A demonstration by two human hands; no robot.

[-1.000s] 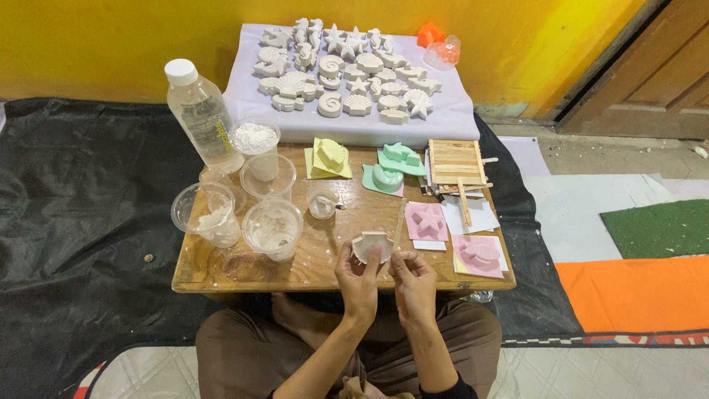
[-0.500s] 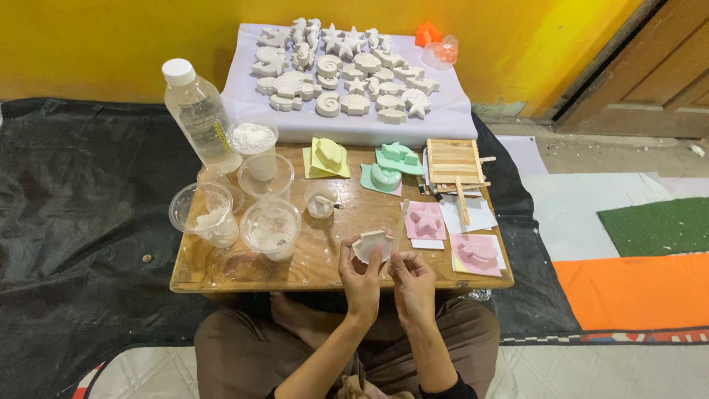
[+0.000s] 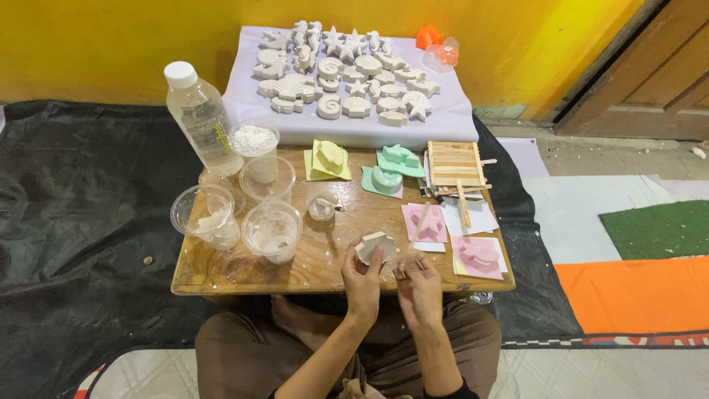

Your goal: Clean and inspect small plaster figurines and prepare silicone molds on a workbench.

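- Yellow wall behind a low wooden table (image 3: 221, 277); a lavender sheet (image 3: 450, 125) at the far edge carries rows of white plaster shell and star casts (image 3: 343, 70).
- Compared with a second earlier, the small white plaster cast (image 3: 373, 246) is lifted clear of the tabletop, near its front edge.
- Left hand (image 3: 362, 277) is closed around this cast.
- Right hand (image 3: 417, 284) sits just beside it, fingertips pinched; whether they hold anything cannot be told.

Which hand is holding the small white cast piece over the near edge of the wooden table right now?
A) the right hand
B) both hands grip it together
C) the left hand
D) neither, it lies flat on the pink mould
C: the left hand has its fingers around the white cast piece, while the right hand sits beside it, fingertips pinched together apart from the piece.
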